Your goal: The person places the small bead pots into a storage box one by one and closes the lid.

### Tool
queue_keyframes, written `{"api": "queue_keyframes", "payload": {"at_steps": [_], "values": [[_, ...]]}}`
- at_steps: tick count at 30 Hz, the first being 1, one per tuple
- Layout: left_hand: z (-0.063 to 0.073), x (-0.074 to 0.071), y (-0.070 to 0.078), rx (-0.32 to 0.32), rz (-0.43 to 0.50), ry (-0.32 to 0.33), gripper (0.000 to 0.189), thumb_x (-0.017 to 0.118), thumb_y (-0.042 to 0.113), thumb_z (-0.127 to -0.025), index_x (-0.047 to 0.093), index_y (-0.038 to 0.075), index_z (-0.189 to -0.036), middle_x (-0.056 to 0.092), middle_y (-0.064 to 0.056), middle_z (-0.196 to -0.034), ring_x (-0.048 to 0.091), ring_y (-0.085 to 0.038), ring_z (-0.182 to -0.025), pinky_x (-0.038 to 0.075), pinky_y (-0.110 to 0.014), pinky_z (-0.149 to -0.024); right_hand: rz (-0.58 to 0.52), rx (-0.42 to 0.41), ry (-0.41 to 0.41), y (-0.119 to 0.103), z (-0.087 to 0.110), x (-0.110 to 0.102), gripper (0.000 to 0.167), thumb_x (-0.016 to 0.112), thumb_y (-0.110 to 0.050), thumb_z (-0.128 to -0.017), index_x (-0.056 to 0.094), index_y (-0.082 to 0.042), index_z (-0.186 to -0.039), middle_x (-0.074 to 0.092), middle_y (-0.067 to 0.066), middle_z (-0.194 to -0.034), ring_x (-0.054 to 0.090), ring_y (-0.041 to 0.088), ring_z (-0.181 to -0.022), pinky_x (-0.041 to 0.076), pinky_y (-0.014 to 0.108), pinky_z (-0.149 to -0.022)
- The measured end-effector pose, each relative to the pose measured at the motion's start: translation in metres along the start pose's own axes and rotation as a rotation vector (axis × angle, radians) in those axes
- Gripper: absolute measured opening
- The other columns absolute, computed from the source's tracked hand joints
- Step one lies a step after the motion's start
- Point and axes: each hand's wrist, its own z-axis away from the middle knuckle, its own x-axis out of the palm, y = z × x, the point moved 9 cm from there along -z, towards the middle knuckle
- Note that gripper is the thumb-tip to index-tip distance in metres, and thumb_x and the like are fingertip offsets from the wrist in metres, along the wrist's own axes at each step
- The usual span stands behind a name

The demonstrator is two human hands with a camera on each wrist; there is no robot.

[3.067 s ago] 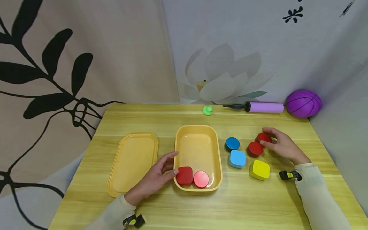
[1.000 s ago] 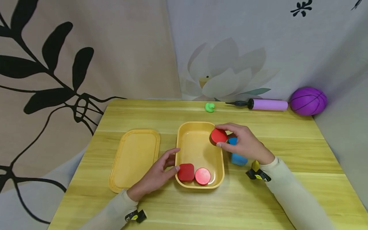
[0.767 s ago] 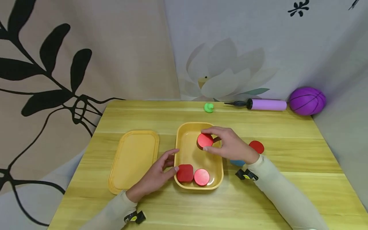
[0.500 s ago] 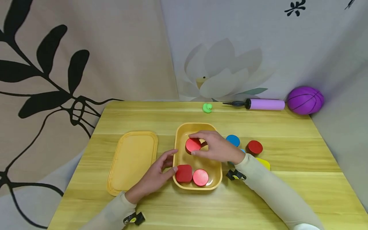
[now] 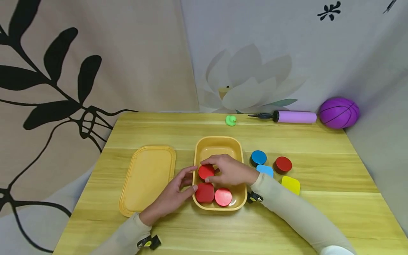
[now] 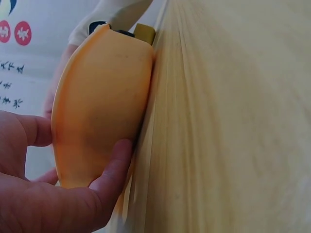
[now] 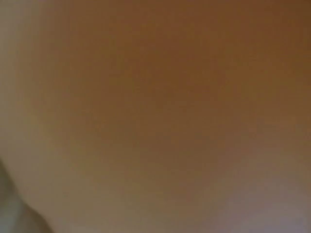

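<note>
My right hand (image 5: 229, 170) pinches a red round block (image 5: 206, 172) between thumb and fingers, low inside the yellow plastic box (image 5: 220, 141) near its left wall. Just nearer to me in the box lie a red square block (image 5: 205, 193) and another red round block (image 5: 223, 197). My left hand (image 5: 173, 194) rests against the box's left side, fingertips at the rim. In the left wrist view, the fingers of that hand (image 6: 58, 199) touch the box's outer wall (image 6: 102, 97). The right wrist view is only a brown blur.
Right of the box stand a blue round block (image 5: 258, 158), a light-blue block (image 5: 265, 170), a red round block (image 5: 282, 165) and a yellow block (image 5: 290, 185). The lid (image 5: 148, 180) lies left. Behind are a green duck (image 5: 231, 120), a purple pump (image 5: 294, 117) and a purple ball (image 5: 339, 113).
My right hand has picked up a red round block from the table's right side, carried it left over the box, and lowered it beside the red square block. The left hand stays put.
</note>
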Motion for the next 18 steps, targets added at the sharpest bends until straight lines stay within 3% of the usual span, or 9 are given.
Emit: {"api": "queue_keyframes", "payload": {"at_steps": [10, 18], "values": [[0.0, 0.0, 0.0, 0.001, -0.013, -0.009, 0.059, 0.065, 0.025, -0.107, 0.038, 0.032, -0.16, 0.05, -0.016, -0.153, 0.056, -0.036, -0.138, 0.062, -0.03, -0.088, 0.035, -0.025, -0.079, 0.0, -0.002, 0.017, 0.054, 0.076, -0.035, -0.099, 0.063, -0.009, -0.145, 0.071, 0.002, -0.129, 0.064, 0.013, -0.105, 0.055, 0.031, -0.096], [0.0, 0.0, -0.003, -0.012, -0.015, 0.003, 0.059, 0.066, 0.025, -0.107, 0.039, 0.035, -0.158, 0.052, -0.013, -0.15, 0.058, -0.032, -0.136, 0.062, -0.031, -0.089, 0.033, -0.018, -0.054, 0.004, -0.001, 0.015, 0.051, 0.076, -0.034, -0.099, 0.065, -0.011, -0.142, 0.071, -0.001, -0.129, 0.066, 0.011, -0.105, 0.056, 0.028, -0.096]]}}
